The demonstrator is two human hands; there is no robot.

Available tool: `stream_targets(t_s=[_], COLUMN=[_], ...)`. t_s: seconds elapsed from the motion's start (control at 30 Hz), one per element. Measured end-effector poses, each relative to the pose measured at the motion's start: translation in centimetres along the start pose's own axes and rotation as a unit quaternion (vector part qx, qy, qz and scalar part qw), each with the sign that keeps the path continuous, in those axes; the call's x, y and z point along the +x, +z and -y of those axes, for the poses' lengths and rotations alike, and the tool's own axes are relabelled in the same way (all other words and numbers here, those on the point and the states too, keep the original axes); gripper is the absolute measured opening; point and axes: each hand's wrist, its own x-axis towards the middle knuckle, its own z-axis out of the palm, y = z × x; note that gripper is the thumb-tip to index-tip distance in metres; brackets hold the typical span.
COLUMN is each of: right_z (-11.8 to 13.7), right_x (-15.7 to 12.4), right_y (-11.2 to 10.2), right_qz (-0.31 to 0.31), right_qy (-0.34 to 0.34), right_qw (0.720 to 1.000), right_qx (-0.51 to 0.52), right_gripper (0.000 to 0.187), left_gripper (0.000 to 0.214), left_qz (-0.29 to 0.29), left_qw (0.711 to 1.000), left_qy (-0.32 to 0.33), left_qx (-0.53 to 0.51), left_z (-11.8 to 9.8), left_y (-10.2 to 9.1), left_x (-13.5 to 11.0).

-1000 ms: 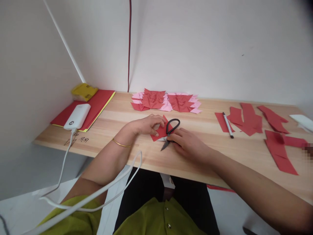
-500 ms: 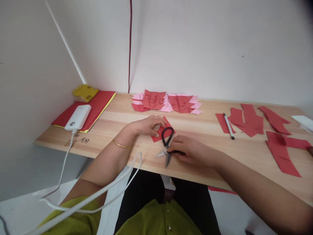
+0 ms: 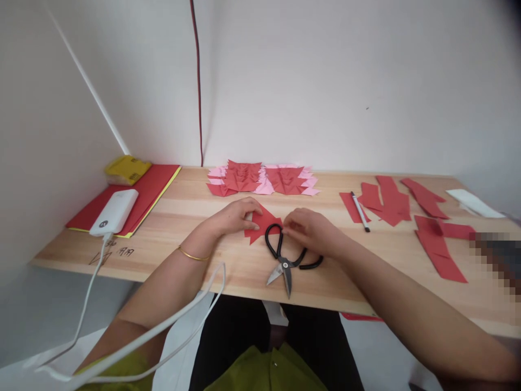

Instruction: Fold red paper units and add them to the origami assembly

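A folded piece of red paper [image 3: 264, 220] with pointed edges is between my hands over the front half of the table. My left hand [image 3: 238, 214] pinches its left side between thumb and fingers. At the paper's right corner, my right hand [image 3: 311, 229] has its fingertips closed on the edge, partly hidden by the fingers. Black-handled scissors [image 3: 285, 264] lie just below, out of both hands, blades spread and pointing toward me. Behind the paper, a row of pleated red and pink paper pieces [image 3: 280, 180] with jagged ends rests near the wall.
Red paper scraps [image 3: 393, 203] and a marker [image 3: 360, 212] lie to the right, near white paper [image 3: 474, 202]. On the left, a white power bank [image 3: 114, 213] and a yellow packet [image 3: 128, 169] sit on red sheets [image 3: 158, 179]. A white cable [image 3: 91, 282] loops over my left arm.
My right hand has let go of the scissors and moved up to the red paper. The scissors now lie nearer the table edge. More of the red paper shows, and the view has shifted.
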Motion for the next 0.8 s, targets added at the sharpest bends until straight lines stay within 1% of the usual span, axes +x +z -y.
stream_targets(t_s=[0.03,0.07,0.13,0.2,0.37,0.47,0.57,0.67,0.7,0.73,0.77,0.8], right_z=[-0.4,-0.7,-1.2,-1.3,-0.4,-0.2,-1.4,-3.8,-4.7,-5.7,-6.7,-7.7], right_x=[0.3,0.6,1.2,1.6,2.0,2.1,2.2,2.0,1.7,1.4,1.0,0.5], right_y=[0.4,0.8,1.5,1.8,1.7,1.8,1.3,-0.4,-1.3,-2.2,-3.2,-4.2], right_qz=[-0.029,-0.041,-0.033,-0.024,0.006,-0.005,-0.063,-0.163,-0.200,-0.246,-0.298,-0.322], right_qy=[0.004,0.004,0.006,0.017,0.045,0.061,0.108,0.190,0.218,0.251,0.296,0.321], right_qw=[0.999,0.999,0.998,0.998,0.995,0.990,0.984,0.966,0.955,0.936,0.907,0.890], right_qx=[-0.016,-0.026,-0.044,-0.055,-0.088,-0.126,-0.125,-0.063,-0.039,-0.022,-0.015,-0.020], right_gripper=[0.016,0.019,0.021,0.020,0.011,0.014,0.015,0.013,0.010,0.008,0.006,0.006], left_gripper=[0.030,0.027,0.022,0.021,0.025,0.026,0.025,0.026,0.028,0.029,0.032,0.034], left_qz=[-0.002,-0.003,-0.008,-0.015,-0.032,-0.044,-0.041,-0.035,-0.033,-0.033,-0.034,-0.037], left_qw=[1.000,1.000,0.999,0.999,0.999,0.998,0.998,0.999,0.999,0.999,0.999,0.998], left_qy=[0.007,0.015,0.029,0.034,0.016,0.019,0.013,0.003,0.000,-0.003,-0.006,-0.007], left_qx=[0.003,0.007,0.013,0.021,0.039,0.043,0.043,0.039,0.039,0.039,0.041,0.045], left_z=[0.1,0.1,0.2,0.2,-0.2,-0.4,-0.4,-0.1,0.1,0.2,0.3,0.4], left_y=[0.0,0.0,0.1,0.1,0.3,0.3,0.2,0.3,0.3,0.3,0.4,0.4], left_x=[0.0,0.0,0.1,0.2,0.3,0.4,0.3,0.3,0.3,0.2,0.2,0.2])
